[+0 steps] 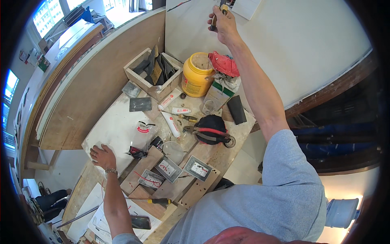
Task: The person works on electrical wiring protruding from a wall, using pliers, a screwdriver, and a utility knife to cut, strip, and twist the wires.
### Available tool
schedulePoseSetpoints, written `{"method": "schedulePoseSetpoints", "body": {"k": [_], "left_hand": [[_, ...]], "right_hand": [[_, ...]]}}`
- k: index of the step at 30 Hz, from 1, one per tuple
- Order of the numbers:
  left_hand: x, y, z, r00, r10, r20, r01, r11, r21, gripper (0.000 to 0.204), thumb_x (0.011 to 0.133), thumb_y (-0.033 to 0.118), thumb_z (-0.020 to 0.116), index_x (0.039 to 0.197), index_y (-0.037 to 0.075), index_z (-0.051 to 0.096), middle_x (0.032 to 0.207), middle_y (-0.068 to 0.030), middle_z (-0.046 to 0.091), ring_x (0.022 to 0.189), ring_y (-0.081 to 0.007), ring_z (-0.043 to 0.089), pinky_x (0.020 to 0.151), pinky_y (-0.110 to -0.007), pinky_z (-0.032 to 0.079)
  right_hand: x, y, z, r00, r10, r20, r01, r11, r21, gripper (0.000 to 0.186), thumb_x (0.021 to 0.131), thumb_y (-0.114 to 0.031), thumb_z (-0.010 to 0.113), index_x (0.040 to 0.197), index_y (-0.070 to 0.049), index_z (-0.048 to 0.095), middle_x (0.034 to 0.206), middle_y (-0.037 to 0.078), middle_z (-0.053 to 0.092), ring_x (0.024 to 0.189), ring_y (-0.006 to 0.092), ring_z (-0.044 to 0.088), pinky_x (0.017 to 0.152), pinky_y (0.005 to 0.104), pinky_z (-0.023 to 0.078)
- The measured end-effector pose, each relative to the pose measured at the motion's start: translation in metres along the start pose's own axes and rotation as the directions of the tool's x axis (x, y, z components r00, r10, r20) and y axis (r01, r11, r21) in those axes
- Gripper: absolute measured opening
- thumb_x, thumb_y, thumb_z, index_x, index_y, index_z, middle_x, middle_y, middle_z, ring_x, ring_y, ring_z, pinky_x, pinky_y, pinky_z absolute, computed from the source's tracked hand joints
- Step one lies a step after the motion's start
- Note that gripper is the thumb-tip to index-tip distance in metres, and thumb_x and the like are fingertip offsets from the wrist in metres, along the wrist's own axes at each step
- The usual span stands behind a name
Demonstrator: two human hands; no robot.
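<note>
My right hand (pixel 222 25) is raised against the white wall (pixel 300 44), closed around a tool with a dark and yellow handle (pixel 215 18); its tip is cut off by the picture's top edge. My left hand (pixel 103 157) rests flat, fingers spread, on the white board (pixel 111 126) at the left of the cluttered workbench. Closest to my left hand are a small clear plastic bag (pixel 144 133) and several grey switch boxes (pixel 168 168).
The bench holds a yellow tub (pixel 196 75), a wooden box of dark sheets (pixel 152 73), white tubes (pixel 170 122), red-handled pliers (pixel 209 133) on a black cap, a yellow-handled screwdriver (pixel 156 201), a phone (pixel 141 222) and a red cloth (pixel 223 64). Plywood panels lean at the left.
</note>
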State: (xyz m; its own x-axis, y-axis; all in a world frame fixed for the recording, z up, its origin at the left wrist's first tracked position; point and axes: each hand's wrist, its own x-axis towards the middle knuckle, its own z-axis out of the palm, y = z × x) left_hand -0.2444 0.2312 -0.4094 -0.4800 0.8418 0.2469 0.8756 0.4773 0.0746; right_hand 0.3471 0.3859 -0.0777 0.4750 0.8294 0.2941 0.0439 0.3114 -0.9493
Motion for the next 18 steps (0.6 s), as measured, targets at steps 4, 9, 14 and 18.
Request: {"method": "schedulePoseSetpoints", "body": {"k": [4,9,14,18], "left_hand": [[0.000,-0.001,0.003,1.000,0.002,-0.004,-0.002,1.000,-0.004,0.054,0.104,0.046,0.042,0.142,0.007,0.044,0.155,-0.0220,0.042,0.146,-0.0397,0.037,0.112,-0.069,0.030],[-0.001,0.000,0.000,1.000,-0.002,0.005,0.003,1.000,-0.012,0.053,0.104,0.045,0.043,0.142,0.007,0.044,0.156,-0.0217,0.042,0.147,-0.0386,0.036,0.113,-0.068,0.029],[0.000,0.002,-0.003,1.000,-0.014,0.025,0.015,1.000,-0.022,0.052,0.104,0.044,0.043,0.142,0.007,0.043,0.157,-0.0224,0.041,0.149,-0.0376,0.033,0.115,-0.067,0.028],[-0.001,0.002,-0.004,0.999,-0.018,0.031,0.019,0.999,-0.027,0.052,0.104,0.043,0.044,0.141,0.007,0.044,0.158,-0.0222,0.040,0.149,-0.0374,0.034,0.115,-0.066,0.027]], "right_hand": [[0.019,-0.005,-0.001,0.998,0.045,-0.036,-0.049,0.993,-0.108,0.029,0.101,-0.031,0.064,0.106,-0.005,0.052,0.094,0.008,0.060,0.068,0.0179,0.060,0.054,0.0362,0.052],[0.023,-0.018,-0.002,0.994,0.108,-0.009,-0.104,0.925,-0.365,0.022,0.102,-0.027,0.066,0.103,-0.008,0.055,0.092,0.007,0.062,0.071,0.0177,0.062,0.060,0.0383,0.053],[-0.012,-0.015,0.000,0.981,0.185,0.051,-0.184,0.983,-0.016,0.024,0.102,-0.027,0.065,0.109,-0.007,0.055,0.098,0.008,0.062,0.084,0.0220,0.065,0.068,0.0417,0.056],[-0.013,-0.011,0.015,0.983,0.170,0.069,-0.173,0.984,0.034,0.026,0.101,-0.028,0.066,0.113,-0.008,0.055,0.101,0.008,0.061,0.090,0.0243,0.064,0.076,0.0506,0.055]]}}
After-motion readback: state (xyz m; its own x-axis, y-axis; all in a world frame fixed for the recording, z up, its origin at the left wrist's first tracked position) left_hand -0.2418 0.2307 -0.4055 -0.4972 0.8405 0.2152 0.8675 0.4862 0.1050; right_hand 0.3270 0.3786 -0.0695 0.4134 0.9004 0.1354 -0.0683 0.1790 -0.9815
